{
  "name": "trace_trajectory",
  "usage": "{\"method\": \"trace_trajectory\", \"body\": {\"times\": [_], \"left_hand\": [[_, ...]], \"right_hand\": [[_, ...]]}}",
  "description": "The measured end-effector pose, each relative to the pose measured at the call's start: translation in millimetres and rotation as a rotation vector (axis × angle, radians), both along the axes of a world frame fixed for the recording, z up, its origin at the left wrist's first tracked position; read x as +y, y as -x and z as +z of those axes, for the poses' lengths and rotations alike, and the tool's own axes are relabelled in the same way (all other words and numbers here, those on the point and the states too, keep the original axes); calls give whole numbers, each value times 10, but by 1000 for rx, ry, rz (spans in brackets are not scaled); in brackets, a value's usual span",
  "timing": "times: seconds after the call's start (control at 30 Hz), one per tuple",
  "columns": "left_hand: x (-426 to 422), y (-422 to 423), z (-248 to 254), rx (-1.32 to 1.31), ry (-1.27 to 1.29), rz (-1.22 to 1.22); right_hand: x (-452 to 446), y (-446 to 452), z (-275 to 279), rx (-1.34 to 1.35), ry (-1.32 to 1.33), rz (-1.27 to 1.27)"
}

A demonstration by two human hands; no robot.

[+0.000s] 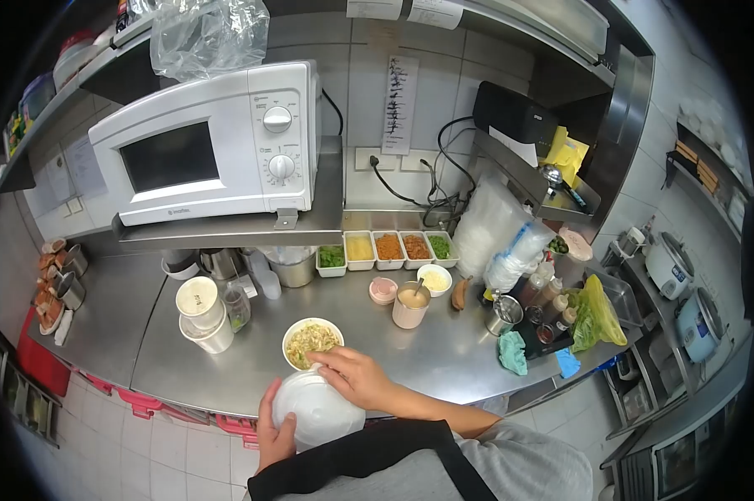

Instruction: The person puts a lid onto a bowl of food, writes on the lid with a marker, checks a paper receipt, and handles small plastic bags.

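Near the counter's front edge, my left hand (276, 424) grips a round, translucent white plastic lid (320, 413) by its left side. The fingers of my right hand (358, 380) close on the lid's far edge; whether it is one lid or a stack I cannot tell. Just beyond it stands a white bowl (286, 351) filled with chopped pale yellow-green food (312, 341). The lid is close to the bowl's near rim and does not cover it.
Stacked white tubs (205, 321) stand left of the bowl. A cup with a spoon (410, 307) is to the right. Several topping trays (388, 249) line the back below a white microwave (210, 146). Sauce bottles (552, 292) and a yellow-green bag (601, 313) crowd the right end.
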State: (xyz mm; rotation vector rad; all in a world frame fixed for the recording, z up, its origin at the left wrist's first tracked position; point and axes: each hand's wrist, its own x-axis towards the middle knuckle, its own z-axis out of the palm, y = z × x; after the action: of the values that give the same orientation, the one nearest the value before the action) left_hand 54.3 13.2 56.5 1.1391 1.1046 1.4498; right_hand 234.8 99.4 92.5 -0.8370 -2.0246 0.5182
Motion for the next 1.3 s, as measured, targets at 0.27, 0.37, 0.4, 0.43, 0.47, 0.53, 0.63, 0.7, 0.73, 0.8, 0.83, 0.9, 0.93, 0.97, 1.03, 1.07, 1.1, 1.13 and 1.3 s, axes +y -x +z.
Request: {"method": "trace_trajectory", "body": {"times": [0.27, 0.37, 0.4, 0.43, 0.47, 0.53, 0.63, 0.7, 0.73, 0.8, 0.83, 0.9, 0.93, 0.97, 1.03, 1.07, 1.1, 1.13, 1.3], "left_hand": [[-35, 67, -99, 209, -56, 60], [-81, 73, -66, 252, -81, 110], [-103, 68, -31, 301, -97, 144], [-120, 63, 10, 354, -114, 172], [-137, 68, 39, 386, -108, 184], [-178, 62, 63, 448, -119, 218], [-208, 82, 32, 313, -119, 206], [-214, 100, 10, 308, -124, 212], [-215, 103, 2, 310, -126, 220], [-208, 120, 13, 329, -122, 238], [-209, 123, 20, 345, -113, 249], [-182, 137, 54, 376, -95, 266], [-180, 136, 75, 391, -81, 270], [-181, 139, 86, 407, -66, 272], [-144, 162, -71, 308, -71, 280], [-76, 197, -131, 264, -88, 280], [-13, 254, -134, 152, -68, 231], [40, 332, -131, 40, -46, 181], [343, 631, -32, -251, 163, -96]], "right_hand": [[25, 115, -162, -40, -168, -68], [55, 184, -172, 36, -238, -65], [70, 208, -183, 41, -246, -54], [85, 225, -186, 48, -256, -48], [91, 238, -178, 37, -243, -34], [62, 271, -159, 41, -185, -30], [48, 362, -138, 74, -101, -20], [90, 393, -116, 69, -105, 23], [92, 405, -91, 53, -139, 24], [128, 429, -92, 57, -226, 42], [159, 444, -87, 58, -272, 49], [217, 487, -75, 64, -321, 67], [218, 494, -91, 64, -336, 72], [222, 495, -115, 37, -315, 86], [288, 519, -141, -7, -292, 109], [325, 550, -147, -31, -289, 150], [336, 589, -170, -57, -285, 189], [371, 648, -181, -84, -282, 228], [480, 900, -291, -65, -293, 385]]}}
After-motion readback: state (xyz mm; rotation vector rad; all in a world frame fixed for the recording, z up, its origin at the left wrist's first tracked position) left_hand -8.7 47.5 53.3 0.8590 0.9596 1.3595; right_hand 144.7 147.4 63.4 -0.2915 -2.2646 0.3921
